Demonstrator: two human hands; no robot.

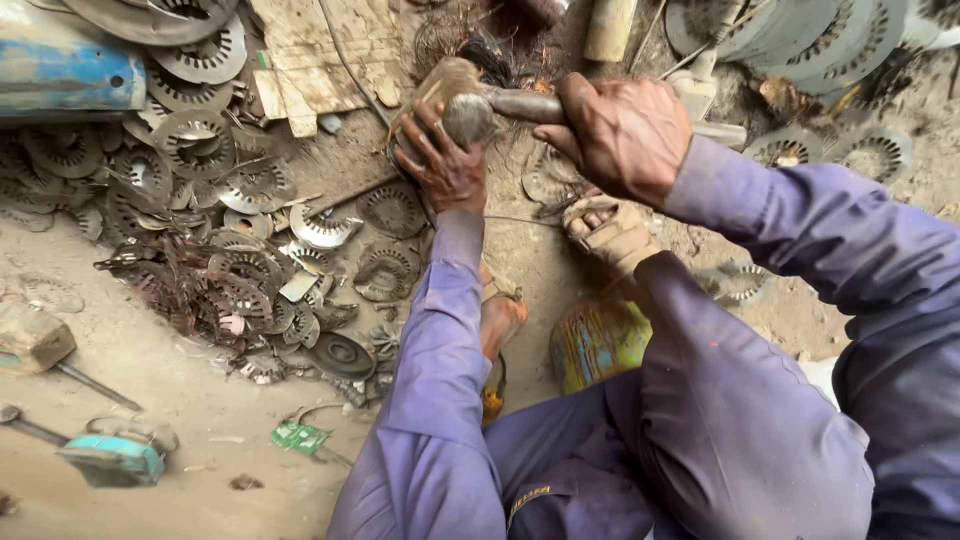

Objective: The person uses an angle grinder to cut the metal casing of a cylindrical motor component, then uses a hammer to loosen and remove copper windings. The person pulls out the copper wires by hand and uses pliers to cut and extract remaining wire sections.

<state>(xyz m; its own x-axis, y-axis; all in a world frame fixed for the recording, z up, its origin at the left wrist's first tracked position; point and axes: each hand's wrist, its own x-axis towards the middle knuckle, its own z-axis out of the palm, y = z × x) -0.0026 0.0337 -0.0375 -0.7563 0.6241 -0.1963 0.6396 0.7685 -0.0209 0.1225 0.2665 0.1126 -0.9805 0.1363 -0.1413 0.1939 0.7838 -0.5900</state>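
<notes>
Here the right hand [622, 135] is clenched around the handle of a hammer [492, 108], whose worn head sits just above the left hand [443, 160]. The left hand grips a rusty metal block [432, 92] on the ground, fingers wrapped over its near side (what kind of part it is, I cannot tell). A tuft of burnt wire [490, 50] sticks out behind the block. Both arms wear purple sleeves [440, 350], and the person sits low, one sandalled foot [607, 232] planted just below the right hand, the other foot [497, 318] between the knees. A yellow-and-blue can [598, 342] stands near the right knee. To the left, a heap of thin slotted metal discs [215, 240] lies spread over the dusty ground [150, 380]. A second hammer [45, 345] lies at the far left, well apart from the hands, and a teal tool [115, 455] lies below it.
</notes>
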